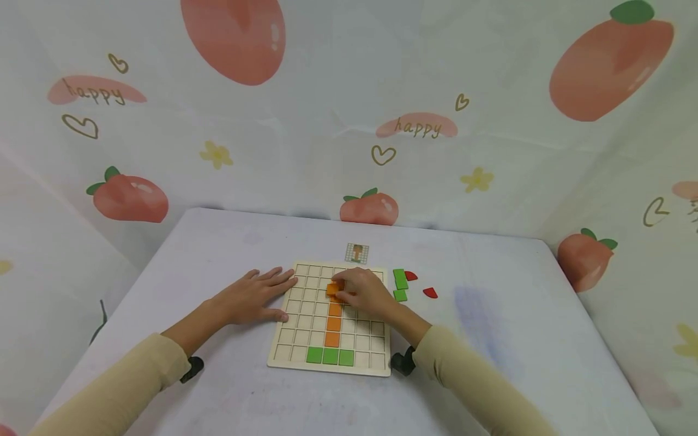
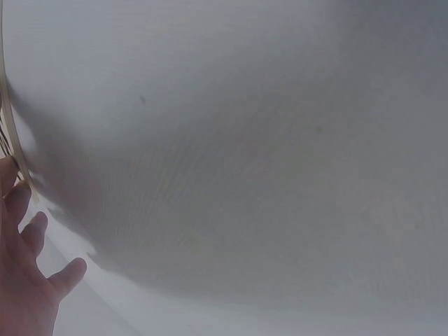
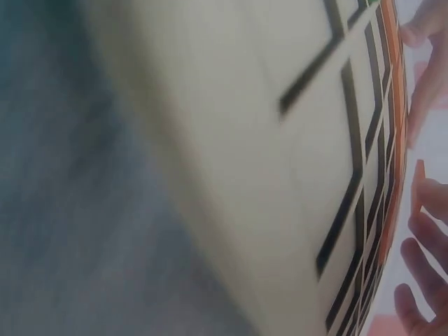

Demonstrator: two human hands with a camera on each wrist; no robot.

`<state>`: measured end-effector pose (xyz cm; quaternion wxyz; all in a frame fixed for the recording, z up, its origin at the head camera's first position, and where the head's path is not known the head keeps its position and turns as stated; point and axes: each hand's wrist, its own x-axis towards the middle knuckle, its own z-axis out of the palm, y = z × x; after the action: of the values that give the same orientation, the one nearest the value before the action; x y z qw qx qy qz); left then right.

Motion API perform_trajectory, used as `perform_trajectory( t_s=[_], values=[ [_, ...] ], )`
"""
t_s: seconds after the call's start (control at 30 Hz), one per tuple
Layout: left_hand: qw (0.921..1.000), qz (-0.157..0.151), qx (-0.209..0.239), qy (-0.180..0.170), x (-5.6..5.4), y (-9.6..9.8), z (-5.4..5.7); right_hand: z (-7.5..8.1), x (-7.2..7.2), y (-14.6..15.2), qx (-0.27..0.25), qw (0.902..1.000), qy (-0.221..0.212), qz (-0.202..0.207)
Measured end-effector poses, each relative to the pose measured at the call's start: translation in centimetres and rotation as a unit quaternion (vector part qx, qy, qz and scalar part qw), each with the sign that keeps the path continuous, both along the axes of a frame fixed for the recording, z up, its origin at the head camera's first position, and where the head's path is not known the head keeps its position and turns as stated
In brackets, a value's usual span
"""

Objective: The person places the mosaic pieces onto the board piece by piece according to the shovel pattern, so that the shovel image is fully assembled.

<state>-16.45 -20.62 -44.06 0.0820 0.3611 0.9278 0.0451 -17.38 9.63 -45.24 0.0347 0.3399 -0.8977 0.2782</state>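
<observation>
A pale wooden grid board lies on the table. Green square tiles fill part of its nearest row, and a column of orange square tiles runs away from them. Over the column's far end my right hand pinches an orange tile between thumb and fingers, partly hiding the cells there. Fingers spread and fairly straight, my left hand rests at the board's left edge. In the left wrist view, that hand's fingers show beside the board's rim.
Beyond the board lies a small printed card with a grid picture. Right of the board are green pieces and two red wedge-shaped pieces. A fruit-patterned cloth hangs behind the white table.
</observation>
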Motion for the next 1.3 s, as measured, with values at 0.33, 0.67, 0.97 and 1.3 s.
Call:
perform_trajectory(
  t_s=[0.33,0.67,0.97,1.3],
  values=[
    [1.0000,-0.002,-0.002,0.006,-0.1,0.0,-0.1,0.3,0.5,-1.4,0.023,0.9997,-0.010,0.004],
    [1.0000,-0.001,0.001,0.004,0.0,0.0,0.0,0.3,0.6,-1.8,0.049,0.9986,-0.021,0.005],
    [1.0000,0.000,0.000,0.003,0.0,-0.1,-0.1,0.8,0.6,-2.1,0.067,0.9972,-0.033,0.001],
    [1.0000,0.001,-0.001,0.003,0.0,-0.1,-0.1,1.1,0.6,-1.8,0.057,0.9971,-0.049,0.008]
  ],
)
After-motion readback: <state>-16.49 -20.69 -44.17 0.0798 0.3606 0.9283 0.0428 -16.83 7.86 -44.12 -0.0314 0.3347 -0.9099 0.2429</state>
